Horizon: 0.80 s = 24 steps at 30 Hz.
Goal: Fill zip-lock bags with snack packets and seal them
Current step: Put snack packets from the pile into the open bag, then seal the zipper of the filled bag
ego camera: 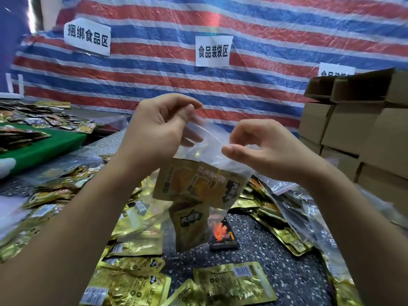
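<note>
I hold a clear zip-lock bag point(212, 149) up above the speckled table point(276, 257). My left hand point(159, 131) pinches the bag's top edge at its left end. My right hand point(256, 146) pinches the same edge at the right end, thumb and fingers curled on the plastic. Inside the bag hang gold snack packets point(198, 184), one large across the middle and another below it, plus a dark packet with an orange flame print point(220, 233) at the bottom. Whether the zip strip is closed I cannot tell.
Loose gold packets point(234, 281) lie scattered over the table, front, left and right. More clear bags point(293, 208) lie at the right. Stacked cardboard boxes point(357, 129) stand at the far right. A green mat point(50, 144) with more packets is at the left, before a striped tarp wall point(154, 69).
</note>
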Tool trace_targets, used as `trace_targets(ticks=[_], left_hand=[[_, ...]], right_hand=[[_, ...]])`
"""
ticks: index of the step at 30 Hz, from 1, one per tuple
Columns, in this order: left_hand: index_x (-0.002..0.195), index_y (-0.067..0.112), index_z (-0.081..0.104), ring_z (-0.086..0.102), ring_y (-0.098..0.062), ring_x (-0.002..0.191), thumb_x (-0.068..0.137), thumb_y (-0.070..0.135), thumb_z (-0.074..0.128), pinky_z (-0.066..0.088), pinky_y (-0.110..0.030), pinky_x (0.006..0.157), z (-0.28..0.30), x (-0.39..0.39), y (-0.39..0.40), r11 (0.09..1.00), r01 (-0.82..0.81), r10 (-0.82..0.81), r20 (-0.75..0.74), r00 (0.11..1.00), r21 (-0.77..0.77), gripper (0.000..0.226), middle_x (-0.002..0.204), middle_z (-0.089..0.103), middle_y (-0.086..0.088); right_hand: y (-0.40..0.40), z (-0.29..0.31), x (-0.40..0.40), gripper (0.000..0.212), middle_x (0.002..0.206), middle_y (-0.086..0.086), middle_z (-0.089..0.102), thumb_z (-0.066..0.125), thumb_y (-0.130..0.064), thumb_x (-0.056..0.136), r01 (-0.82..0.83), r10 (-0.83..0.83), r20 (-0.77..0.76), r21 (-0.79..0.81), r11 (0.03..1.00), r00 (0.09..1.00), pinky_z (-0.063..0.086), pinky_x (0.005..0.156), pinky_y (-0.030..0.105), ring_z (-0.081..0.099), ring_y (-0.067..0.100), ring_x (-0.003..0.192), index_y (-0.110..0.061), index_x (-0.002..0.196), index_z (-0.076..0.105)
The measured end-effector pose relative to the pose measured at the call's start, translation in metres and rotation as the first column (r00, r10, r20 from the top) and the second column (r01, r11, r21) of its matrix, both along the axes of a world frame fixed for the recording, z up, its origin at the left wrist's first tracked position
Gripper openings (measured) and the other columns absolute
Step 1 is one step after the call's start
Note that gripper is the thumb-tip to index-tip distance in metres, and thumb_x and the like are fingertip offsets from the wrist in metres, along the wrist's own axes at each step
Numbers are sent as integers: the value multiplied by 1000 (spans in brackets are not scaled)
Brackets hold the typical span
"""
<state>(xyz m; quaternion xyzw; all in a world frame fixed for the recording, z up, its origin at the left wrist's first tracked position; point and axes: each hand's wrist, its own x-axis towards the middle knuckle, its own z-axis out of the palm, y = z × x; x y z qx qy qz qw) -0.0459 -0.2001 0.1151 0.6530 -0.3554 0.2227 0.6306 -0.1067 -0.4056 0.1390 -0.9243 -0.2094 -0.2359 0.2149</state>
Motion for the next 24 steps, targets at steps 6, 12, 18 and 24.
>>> trace_targets(ticks=[6, 12, 18, 24], left_hand=[[97, 20, 67, 72, -21, 60, 100, 12, 53, 57, -25, 55, -6, 2, -10, 982, 97, -124, -166, 978, -164, 17, 87, 75, -7], [100, 22, 65, 73, -16, 68, 76, 52, 58, 57, -24, 56, -20, 18, -13, 976, 216, -200, -322, 925, 17, 39, 85, 77, 0], [82, 21, 79, 69, -11, 69, 83, 43, 60, 56, -24, 58, -33, 18, -17, 911, 272, -128, -416, 901, 311, 29, 83, 76, -5], [87, 11, 71, 71, -17, 63, 95, 25, 58, 56, -24, 53, -22, 10, -18, 979, 181, -152, -260, 954, 91, 21, 77, 74, -6]], right_hand=[[9, -9, 2, 40, 92, -17, 59, 69, -47, 87, 97, -124, -135, -197, 976, 983, 39, 59, 13, 56, -5, 72, -30, 121, 57], [5, -10, 3, 27, 61, -2, 56, 59, -22, 99, 8, 16, -140, 165, 986, 990, 41, 55, 24, 49, 8, 55, -10, 76, 66], [-2, -6, 12, 28, 66, 5, 66, 62, -27, 97, 127, -139, -176, -78, 989, 975, 49, 59, 29, 59, 7, 57, -7, 78, 67], [-7, -1, 14, 21, 71, 4, 70, 63, -26, 96, 77, -76, -191, -2, 997, 979, 59, 65, 35, 69, 13, 62, -11, 84, 69]])
